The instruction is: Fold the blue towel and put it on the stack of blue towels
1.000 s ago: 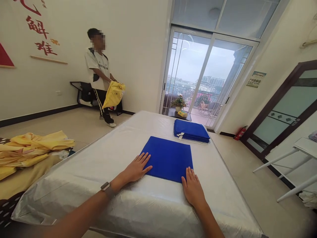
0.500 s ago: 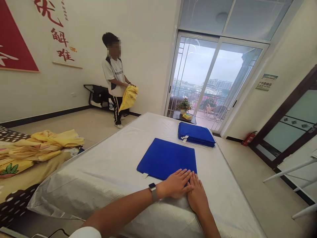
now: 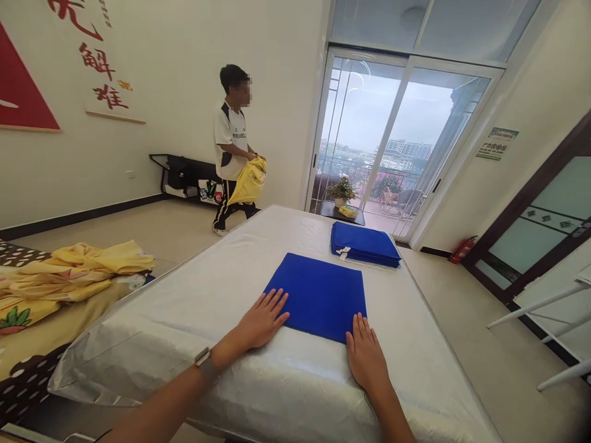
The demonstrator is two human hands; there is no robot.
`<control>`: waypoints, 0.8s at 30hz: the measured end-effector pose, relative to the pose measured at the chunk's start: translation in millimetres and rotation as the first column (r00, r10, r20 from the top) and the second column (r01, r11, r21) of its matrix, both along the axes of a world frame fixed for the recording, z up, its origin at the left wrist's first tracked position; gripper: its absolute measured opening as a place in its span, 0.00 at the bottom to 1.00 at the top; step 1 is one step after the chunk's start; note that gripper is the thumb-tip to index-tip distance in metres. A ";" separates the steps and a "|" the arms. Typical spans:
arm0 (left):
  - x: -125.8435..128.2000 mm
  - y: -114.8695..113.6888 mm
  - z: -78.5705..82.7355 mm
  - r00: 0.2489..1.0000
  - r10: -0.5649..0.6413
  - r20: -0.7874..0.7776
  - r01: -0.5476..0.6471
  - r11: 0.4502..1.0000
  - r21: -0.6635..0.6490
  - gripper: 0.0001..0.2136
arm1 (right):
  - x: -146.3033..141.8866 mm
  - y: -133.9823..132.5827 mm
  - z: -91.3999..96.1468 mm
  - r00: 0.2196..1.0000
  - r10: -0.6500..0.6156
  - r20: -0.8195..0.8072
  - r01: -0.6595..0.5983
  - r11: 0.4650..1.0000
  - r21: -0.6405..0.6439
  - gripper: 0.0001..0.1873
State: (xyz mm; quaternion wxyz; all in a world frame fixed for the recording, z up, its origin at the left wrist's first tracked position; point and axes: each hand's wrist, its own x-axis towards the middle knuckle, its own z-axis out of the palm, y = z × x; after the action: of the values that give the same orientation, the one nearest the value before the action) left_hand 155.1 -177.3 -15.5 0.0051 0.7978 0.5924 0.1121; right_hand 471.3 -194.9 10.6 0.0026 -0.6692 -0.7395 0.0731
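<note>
The folded blue cloth (image 3: 318, 295) lies flat as a neat rectangle on the plastic-wrapped mattress (image 3: 194, 307), nearer the person than the stack of folded blue cloths (image 3: 364, 243). Both hands rest open and flat, fingers spread: the left hand (image 3: 262, 320) on its near left corner, the right hand (image 3: 365, 357) at its near right corner, gripping nothing. By the look of it, the folding is done, and the piece is not yet on the stack. Hard to tell: the layers in the stack and its small white tag. Beyond the mattress, another person (image 3: 233, 147) carries a yellow cloth (image 3: 249, 179).
</note>
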 end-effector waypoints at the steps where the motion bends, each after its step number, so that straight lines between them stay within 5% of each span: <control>1: -7.5 -1.6 -2.0 1.000 0.020 -0.003 -0.020 1.000 0.005 0.33 | -0.2 -0.6 0.4 1.000 -0.001 -0.002 0.001 1.000 -0.001 0.36; 13: -10.5 -5.9 -22.2 0.998 0.058 0.026 -0.062 0.986 0.155 0.33 | 2.7 3.3 16.9 1.000 0.009 0.021 -0.008 0.997 -0.079 0.37; 20: -11.8 -6.0 -28.2 0.999 0.046 0.026 -0.050 0.976 0.213 0.31 | -5.2 50.8 35.8 1.000 0.010 0.015 -0.009 0.999 -0.040 0.37; 24: -10.4 -6.3 -25.9 0.998 0.048 0.027 -0.053 0.974 0.219 0.31 | -9.6 74.8 25.2 0.999 -0.046 0.012 0.046 0.999 0.001 0.37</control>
State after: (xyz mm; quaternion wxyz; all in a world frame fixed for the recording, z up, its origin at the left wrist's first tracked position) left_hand 144.6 -183.6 -41.4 -0.0795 0.7768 0.5965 0.1854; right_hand 461.8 -120.1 35.8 0.0003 -0.6864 -0.7239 0.0688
